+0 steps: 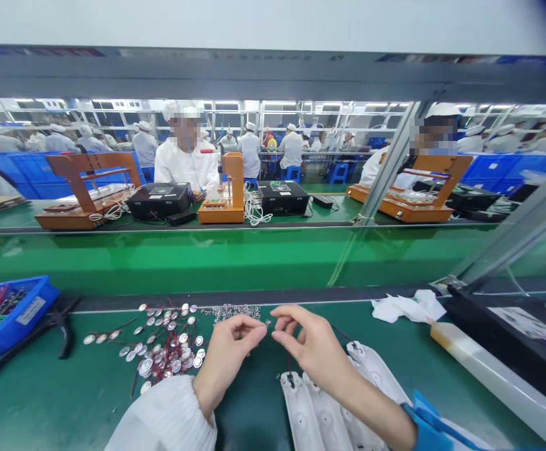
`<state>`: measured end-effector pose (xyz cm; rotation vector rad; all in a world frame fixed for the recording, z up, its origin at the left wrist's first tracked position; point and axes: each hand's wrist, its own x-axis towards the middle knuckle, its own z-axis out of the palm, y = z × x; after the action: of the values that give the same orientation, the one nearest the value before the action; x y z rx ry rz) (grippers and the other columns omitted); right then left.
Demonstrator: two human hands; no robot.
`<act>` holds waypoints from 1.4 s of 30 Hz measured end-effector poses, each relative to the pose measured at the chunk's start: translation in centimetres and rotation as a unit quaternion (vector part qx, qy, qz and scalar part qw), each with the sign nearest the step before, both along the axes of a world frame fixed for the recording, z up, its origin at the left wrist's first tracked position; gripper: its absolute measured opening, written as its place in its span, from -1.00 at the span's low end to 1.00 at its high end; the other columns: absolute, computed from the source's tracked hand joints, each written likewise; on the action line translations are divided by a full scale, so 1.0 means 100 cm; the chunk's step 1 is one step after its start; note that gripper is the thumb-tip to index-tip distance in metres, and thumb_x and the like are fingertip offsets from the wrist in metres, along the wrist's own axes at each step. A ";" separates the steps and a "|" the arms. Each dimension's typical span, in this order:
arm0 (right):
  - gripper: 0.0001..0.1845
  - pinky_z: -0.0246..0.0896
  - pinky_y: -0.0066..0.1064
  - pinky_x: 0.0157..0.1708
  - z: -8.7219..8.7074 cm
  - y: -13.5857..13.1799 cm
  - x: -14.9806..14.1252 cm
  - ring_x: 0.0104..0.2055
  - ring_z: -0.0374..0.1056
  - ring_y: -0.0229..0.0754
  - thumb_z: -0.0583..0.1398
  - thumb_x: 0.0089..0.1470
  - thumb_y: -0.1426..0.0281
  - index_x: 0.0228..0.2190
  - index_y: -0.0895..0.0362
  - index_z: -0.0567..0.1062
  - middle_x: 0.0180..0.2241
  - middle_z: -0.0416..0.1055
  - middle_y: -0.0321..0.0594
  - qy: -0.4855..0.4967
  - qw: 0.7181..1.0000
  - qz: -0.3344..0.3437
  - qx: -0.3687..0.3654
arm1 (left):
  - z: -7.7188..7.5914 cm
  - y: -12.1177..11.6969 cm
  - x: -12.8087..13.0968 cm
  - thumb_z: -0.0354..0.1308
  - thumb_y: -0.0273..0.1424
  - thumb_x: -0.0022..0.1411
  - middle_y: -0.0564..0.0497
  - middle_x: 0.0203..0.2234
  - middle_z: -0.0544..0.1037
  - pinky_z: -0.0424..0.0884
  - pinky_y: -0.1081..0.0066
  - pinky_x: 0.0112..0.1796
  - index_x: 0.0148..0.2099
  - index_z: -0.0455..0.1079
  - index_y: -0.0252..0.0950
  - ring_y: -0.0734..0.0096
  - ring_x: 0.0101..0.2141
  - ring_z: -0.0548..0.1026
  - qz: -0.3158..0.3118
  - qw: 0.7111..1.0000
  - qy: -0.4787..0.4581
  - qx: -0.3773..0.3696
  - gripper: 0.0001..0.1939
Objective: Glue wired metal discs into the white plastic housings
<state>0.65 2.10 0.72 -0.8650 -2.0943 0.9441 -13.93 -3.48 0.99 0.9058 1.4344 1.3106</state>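
My left hand (231,351) pinches a tiny shiny part (267,322) between thumb and forefinger; its exact kind is too small to make out. Facing it, my right hand (311,343) has thumb and forefinger curved with a gap between their tips, close to the part but apart from it. Behind the left hand lies a pile of small clear-and-metal pieces (235,311). Silver discs with red wires (173,354) are heaped to its left. Under my right forearm several white plastic housings (296,401) lie side by side, partly hidden by the arm.
On the left are a blue bin (37,300) of wired boards and black-handled pliers (61,322). To the right lie crumpled white tissue (407,307), a long white piece (493,376) and a black case (503,332). Beyond the green conveyor (235,257), co-workers sit by orange fixtures (232,188).
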 end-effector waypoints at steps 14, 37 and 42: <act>-0.83 0.16 -0.46 -0.46 0.012 -0.003 0.018 -0.43 0.27 -0.26 0.06 0.10 0.54 -0.46 0.12 0.40 -0.47 0.37 -0.27 -0.022 0.993 0.056 0.105 | 0.014 -0.004 0.001 0.21 -0.19 -0.12 0.04 -0.62 0.46 0.21 0.46 -0.52 -0.47 0.44 -0.31 0.45 -0.56 0.34 -0.087 0.995 0.046 0.007 -0.73; -0.80 0.21 -0.41 -0.44 0.030 -0.024 0.017 -0.42 0.23 -0.25 0.05 0.10 0.65 -0.39 0.15 0.37 -0.45 0.37 -0.24 0.089 0.957 0.045 0.273 | 0.032 -0.020 0.009 0.33 -0.15 -0.07 0.08 -0.61 0.34 0.18 0.61 -0.63 -0.50 0.32 -0.36 0.60 -0.60 0.27 -0.159 0.960 -0.227 -0.041 -0.62; -0.79 0.23 -0.41 -0.46 0.035 -0.028 0.018 -0.42 0.24 -0.26 0.06 0.08 0.68 -0.37 0.15 0.37 -0.45 0.38 -0.23 0.114 0.961 0.054 0.246 | 0.037 -0.020 0.011 0.34 -0.14 -0.09 0.06 -0.60 0.39 0.20 0.60 -0.61 -0.45 0.40 -0.36 0.58 -0.59 0.29 -0.100 0.982 -0.162 0.016 -0.63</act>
<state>2.40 -0.67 4.22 -0.3697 -2.0542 0.5042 -12.80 -5.53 4.72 0.7924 1.0460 1.2646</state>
